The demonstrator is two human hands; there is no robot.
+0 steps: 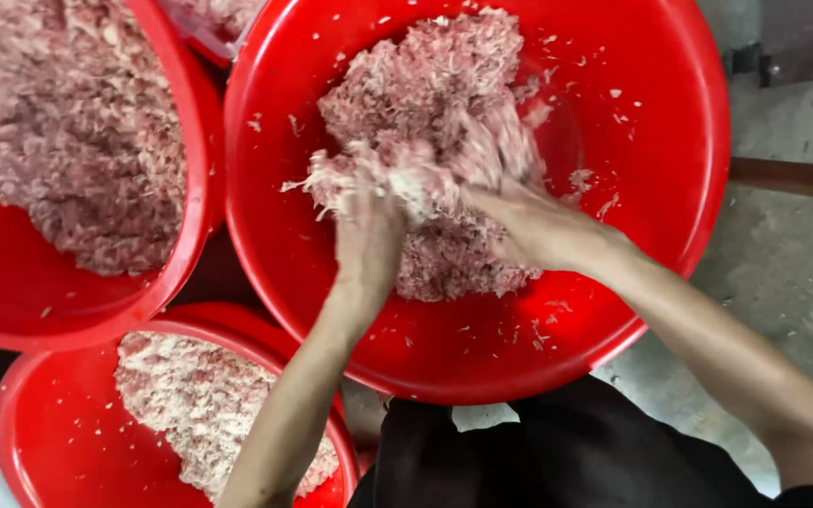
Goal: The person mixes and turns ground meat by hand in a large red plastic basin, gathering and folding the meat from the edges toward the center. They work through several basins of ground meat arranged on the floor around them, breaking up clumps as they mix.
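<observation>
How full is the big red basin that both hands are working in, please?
Partly full: the minced meat heaps mid-basin, with bare red wall showing around it.

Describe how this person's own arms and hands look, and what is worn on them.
Both forearms are bare: no sleeves, gloves, watch or rings visible. The left hand and right hand carry small pale flecks of mince; the fingers are partly buried, so they can't be checked. Dark clothing shows below the arms.
</observation>
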